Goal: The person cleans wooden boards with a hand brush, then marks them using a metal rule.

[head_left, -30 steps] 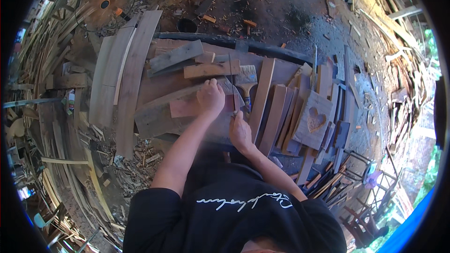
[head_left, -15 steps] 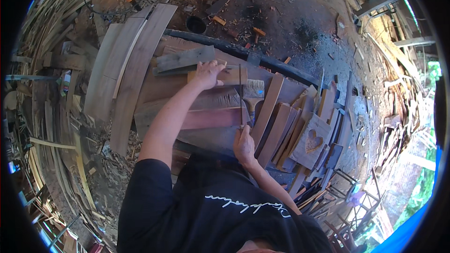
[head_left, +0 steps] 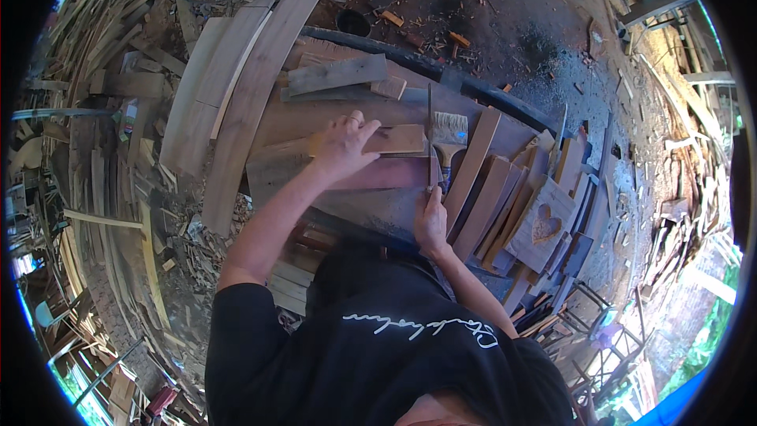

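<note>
My left hand (head_left: 345, 143) lies over a short light-brown wooden board (head_left: 404, 140), its fingers bent on the board and the thumb toward me. Part of the board is hidden under that hand. My right hand (head_left: 431, 222) is closed round the near end of a long, thin metal tool (head_left: 431, 122), seen edge-on and pointing away from me. Whether it is a saw or a file, I cannot make out. The tool stands close by the board's right end. Just right of it lies a wide paintbrush (head_left: 450, 128), bristles pointing away. A reddish board (head_left: 394, 173) is beneath the light-brown one.
Grey boards (head_left: 339, 75) and a small block (head_left: 389, 87) lie farther back on the bench. Long planks (head_left: 256, 102) lean at the left. Several wooden strips (head_left: 473, 173) and a board with a heart-shaped recess (head_left: 544, 225) lie right. A dark bucket (head_left: 353, 24) stands beyond.
My left hand has drawn the light-brown board nearer to me, uncovering the small block behind it. My right hand still holds the thin tool upright in view. The whole view has shifted slightly.
</note>
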A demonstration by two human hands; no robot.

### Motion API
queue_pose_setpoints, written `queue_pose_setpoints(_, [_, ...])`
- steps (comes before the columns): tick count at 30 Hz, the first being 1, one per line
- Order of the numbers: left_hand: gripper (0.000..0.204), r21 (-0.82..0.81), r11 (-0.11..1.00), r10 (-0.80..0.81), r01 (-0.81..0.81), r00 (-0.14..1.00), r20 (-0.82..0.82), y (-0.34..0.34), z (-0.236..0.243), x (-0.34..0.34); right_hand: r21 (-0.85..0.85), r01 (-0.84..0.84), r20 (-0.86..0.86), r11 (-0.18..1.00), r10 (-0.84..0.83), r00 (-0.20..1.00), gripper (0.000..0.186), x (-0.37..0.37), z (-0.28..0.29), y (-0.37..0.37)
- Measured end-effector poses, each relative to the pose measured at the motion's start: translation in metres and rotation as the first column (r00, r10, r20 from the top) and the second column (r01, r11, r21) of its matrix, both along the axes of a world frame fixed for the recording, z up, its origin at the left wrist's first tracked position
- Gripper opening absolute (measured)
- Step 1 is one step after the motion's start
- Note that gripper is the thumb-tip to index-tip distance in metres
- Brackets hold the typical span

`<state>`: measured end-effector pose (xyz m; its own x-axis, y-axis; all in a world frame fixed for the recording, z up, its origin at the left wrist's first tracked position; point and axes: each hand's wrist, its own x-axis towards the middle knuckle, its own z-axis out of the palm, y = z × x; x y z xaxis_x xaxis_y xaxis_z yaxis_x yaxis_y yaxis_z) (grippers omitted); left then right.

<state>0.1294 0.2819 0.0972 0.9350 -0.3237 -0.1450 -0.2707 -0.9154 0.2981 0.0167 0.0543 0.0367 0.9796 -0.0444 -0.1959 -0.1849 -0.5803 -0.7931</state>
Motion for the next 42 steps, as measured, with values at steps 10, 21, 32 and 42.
queue_pose_setpoints(10, [0.062,-0.060,0.988,0.145,-0.143,0.989,0.037,-0.014,-0.026,-0.036,-0.138,-0.147,-0.037,0.979,0.144,0.989,0.023,0.025,0.003,-0.020])
queue_pose_setpoints(21, [0.062,-0.103,0.955,0.290,-0.279,0.950,0.114,-0.030,-0.032,-0.054,-0.186,-0.219,0.010,0.958,0.225,0.974,0.023,0.024,-0.001,-0.020])
queue_pose_setpoints(32, [0.066,-0.142,0.935,0.331,-0.324,0.943,0.024,-0.029,-0.023,-0.054,-0.181,-0.245,0.133,0.952,0.271,0.953,0.026,0.031,-0.009,-0.023])
queue_pose_setpoints(42, [0.062,-0.193,0.960,0.218,-0.203,0.974,0.058,-0.007,-0.045,-0.045,-0.146,-0.287,0.165,0.947,0.309,0.937,0.032,0.030,-0.022,-0.035])
